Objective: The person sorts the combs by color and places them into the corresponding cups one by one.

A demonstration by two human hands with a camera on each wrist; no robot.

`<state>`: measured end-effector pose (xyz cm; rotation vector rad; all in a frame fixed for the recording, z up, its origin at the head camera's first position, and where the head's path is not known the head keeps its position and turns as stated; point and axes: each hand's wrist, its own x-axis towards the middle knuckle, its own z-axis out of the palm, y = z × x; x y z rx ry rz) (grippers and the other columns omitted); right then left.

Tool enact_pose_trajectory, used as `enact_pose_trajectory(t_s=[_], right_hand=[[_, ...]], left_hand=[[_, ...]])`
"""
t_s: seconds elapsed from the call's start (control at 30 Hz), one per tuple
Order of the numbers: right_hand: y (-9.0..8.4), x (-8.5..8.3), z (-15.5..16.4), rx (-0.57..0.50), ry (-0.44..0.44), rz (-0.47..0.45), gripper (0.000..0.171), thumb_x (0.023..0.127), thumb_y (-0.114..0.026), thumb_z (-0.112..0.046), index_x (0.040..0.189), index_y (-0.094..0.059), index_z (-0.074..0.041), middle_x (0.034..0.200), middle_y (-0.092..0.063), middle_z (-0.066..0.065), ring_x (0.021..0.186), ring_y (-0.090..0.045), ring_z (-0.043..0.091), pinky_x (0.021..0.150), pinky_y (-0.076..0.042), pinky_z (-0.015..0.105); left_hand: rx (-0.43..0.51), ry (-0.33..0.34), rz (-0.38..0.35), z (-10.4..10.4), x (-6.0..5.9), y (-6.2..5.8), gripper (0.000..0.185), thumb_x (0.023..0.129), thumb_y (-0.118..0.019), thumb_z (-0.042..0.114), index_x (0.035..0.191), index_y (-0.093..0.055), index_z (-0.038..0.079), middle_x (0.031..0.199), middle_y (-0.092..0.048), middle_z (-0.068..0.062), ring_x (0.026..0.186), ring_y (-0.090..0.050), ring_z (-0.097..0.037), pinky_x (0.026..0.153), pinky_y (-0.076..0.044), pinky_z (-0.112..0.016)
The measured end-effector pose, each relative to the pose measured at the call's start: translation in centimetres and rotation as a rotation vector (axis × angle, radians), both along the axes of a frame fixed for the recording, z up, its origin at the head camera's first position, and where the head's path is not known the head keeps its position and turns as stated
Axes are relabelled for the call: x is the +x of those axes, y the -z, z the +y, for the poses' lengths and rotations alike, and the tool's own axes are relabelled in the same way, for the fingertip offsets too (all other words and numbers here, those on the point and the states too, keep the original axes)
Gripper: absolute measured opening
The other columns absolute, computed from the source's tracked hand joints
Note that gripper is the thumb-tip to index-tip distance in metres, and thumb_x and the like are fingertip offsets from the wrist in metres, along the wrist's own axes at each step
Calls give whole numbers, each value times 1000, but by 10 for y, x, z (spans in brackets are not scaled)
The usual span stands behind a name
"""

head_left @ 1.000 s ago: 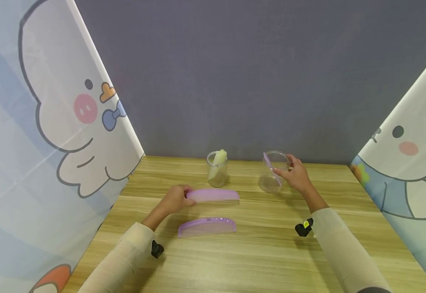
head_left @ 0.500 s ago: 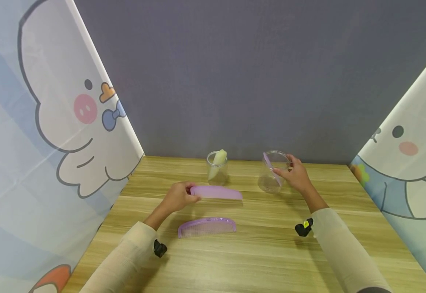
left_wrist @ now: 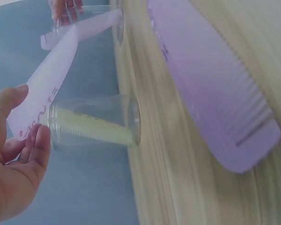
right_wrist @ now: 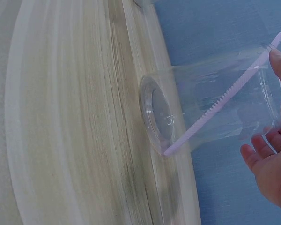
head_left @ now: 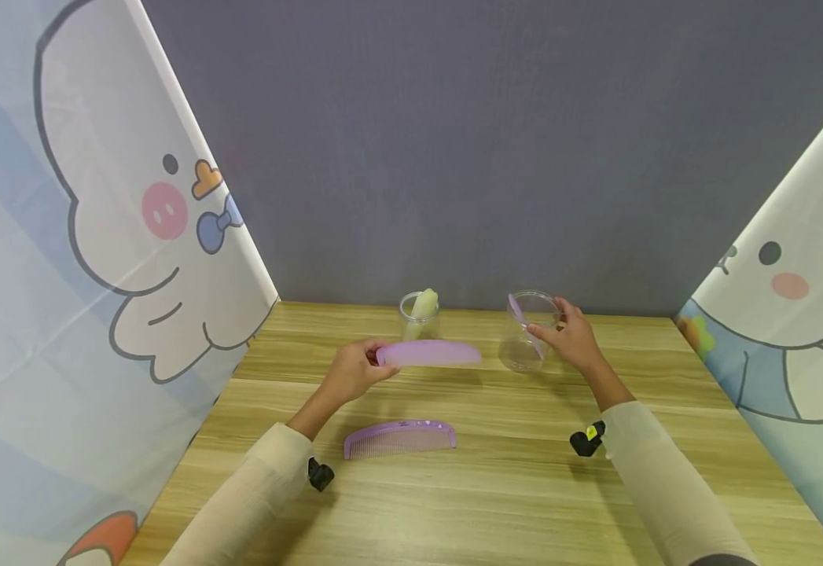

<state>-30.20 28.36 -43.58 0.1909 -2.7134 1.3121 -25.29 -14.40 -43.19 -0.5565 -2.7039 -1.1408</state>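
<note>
Held comb (head_left: 431,353) higher; nearer right jar (head_left: 516,343)

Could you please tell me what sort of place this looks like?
Probably a screened-off tabletop recording booth: a wood-grain table stands before a plain grey backdrop, with cartoon-printed panels on either side.

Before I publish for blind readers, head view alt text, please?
Left hand holds a curved purple comb above a woodgrain table; right hand grips a clear cylindrical jar holding another purple comb. A third purple comb lies nearer; a yellowish comb leans in another clear jar.
</note>
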Motion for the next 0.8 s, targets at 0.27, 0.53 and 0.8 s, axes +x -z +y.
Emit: enact_pose_trajectory(t_s=[0.27, 0.53, 0.8], right_hand=[[2, -1, -1, 1, 3, 1, 102, 93, -73, -45, 160, -14, 5, 154, -30, 36, 137, -39, 51, 112, -39, 64], [4, -1, 0, 4, 1, 6, 103, 93, -72, -47, 160, -15, 6, 156, -28, 36, 137, -39, 51, 112, -38, 65], [3, 0, 0, -3, 2, 2, 103, 92, -73, -46, 160, -15, 4, 156, -28, 35, 138, -39, 50, 113, -38, 64]], left_hand=[[14, -27, 85, 13, -1, -8, 41, 82, -86, 23, 115, -74, 3, 88, -74, -7, 69, -60, -8, 57, -48, -20], [14, -36, 106, 24, -7, -20, 39, 83, -85, 22, 115, -74, 2, 88, -74, -8, 69, -61, -11, 58, -49, -20], [11, -48, 130, 38, -13, -31, 38, 84, -84, 24, 114, -73, 2, 87, -73, -9, 69, -61, -13, 58, -48, -21]])
